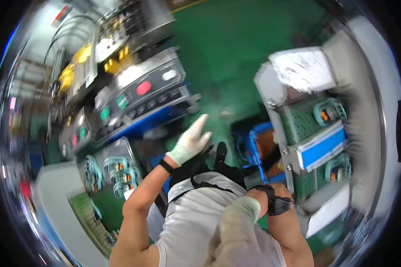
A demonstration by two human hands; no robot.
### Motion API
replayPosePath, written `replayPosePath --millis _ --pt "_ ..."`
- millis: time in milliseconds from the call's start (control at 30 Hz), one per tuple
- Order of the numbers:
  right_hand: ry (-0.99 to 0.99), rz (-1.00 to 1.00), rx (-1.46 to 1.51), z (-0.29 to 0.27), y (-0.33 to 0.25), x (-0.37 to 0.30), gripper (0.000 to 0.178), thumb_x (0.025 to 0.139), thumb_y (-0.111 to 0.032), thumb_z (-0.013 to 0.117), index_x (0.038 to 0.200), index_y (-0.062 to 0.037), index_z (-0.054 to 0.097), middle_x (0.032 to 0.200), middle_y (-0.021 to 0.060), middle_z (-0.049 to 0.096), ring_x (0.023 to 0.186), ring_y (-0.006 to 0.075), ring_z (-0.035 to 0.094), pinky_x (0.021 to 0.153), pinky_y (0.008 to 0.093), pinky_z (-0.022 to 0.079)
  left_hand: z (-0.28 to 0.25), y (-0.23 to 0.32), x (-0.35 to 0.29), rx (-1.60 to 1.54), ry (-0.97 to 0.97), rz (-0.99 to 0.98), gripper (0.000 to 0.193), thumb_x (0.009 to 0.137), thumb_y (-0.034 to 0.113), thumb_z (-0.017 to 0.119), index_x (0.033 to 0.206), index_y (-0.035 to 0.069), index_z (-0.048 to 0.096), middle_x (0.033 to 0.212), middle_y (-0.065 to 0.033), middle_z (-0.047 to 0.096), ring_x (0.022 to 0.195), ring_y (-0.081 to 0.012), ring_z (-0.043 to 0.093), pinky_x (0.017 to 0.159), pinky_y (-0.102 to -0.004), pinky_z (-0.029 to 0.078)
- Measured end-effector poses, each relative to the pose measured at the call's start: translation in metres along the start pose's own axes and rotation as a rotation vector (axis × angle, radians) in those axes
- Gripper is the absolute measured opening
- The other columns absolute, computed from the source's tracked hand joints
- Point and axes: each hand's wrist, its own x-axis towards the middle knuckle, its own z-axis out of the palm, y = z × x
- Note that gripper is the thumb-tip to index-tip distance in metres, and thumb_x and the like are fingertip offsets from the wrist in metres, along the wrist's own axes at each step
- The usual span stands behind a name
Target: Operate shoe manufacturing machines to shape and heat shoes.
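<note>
My left hand [190,140], in a white glove, is stretched forward over the floor, fingers extended and thumb apart, with nothing in it. It is nearest to a machine's control panel [142,91] with red, green and white buttons, without touching it. My right hand [238,229], also gloved, is bent back in front of my chest. Its fingers are smeared by motion, so any hold is hidden. On a bench at the left lie several teal, ring-shaped wound coils [124,176] with orange parts. More such coils [329,111] sit in a green rack at the right.
A blue bin [254,138] with brown contents stands on the green floor [227,53] beside the right rack. White papers [303,69] lie on top of that rack. Yellow machine parts [82,53] are at the upper left. A grey bench edge [53,196] runs along the lower left.
</note>
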Motion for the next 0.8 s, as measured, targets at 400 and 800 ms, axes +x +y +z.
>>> replayPosePath --millis 400,800 --pt "-0.6 -0.245 0.641 0.203 0.033 0.076 0.042 0.093 -0.022 0.059 0.128 -0.0009 0.054 0.13 0.0179 0.058 0.124 0.0339 0.054 0.106 0.0491 0.043 -0.007 -0.087 -0.57 0.04 1.499 -1.285 0.051 0.103 0.017 0.054 0.147 -0.003 0.039 0.131 -0.0218 0.06 0.118 -0.0283 0.06 0.102 -0.0372 0.047" --pt "-1.056 -0.28 0.866 0.436 0.01 0.136 0.041 0.093 -0.023 0.057 0.127 -0.001 0.055 0.129 0.0162 0.059 0.124 0.0329 0.055 0.106 0.0486 0.042 0.124 -0.169 -0.763 -0.027 1.92 -1.633 0.054 0.101 0.021 0.056 0.145 -0.006 0.04 0.132 -0.0222 0.059 0.12 -0.0299 0.058 0.104 -0.0362 0.043"
